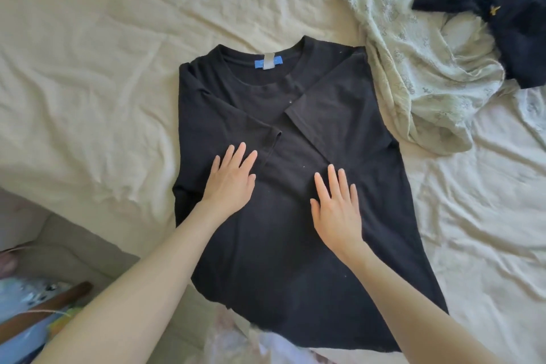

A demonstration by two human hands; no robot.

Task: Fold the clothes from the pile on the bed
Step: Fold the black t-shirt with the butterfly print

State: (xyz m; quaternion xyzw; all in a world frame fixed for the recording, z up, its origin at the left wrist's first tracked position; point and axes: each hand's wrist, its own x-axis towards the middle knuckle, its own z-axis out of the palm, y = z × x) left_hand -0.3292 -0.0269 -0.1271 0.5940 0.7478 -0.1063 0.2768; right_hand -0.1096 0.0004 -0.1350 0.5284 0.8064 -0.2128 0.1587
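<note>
A black T-shirt [283,239] lies flat on the bed, collar away from me, with a blue and grey neck label [268,61]. Both short sleeves are folded inward across the chest. My left hand [232,179] rests flat on the shirt's left side, fingers straight and spread, beside the folded left sleeve's hem. My right hand [336,204] lies flat on the middle of the shirt, fingers straight. Neither hand grips any cloth.
A crumpled pale green patterned garment [413,62] lies to the shirt's upper right, touching its shoulder. A dark navy garment [502,3] sits on it at the far right corner. The cream bedsheet [88,68] spreads to the left. Beyond the bed's edge at bottom left are colourful items [35,310].
</note>
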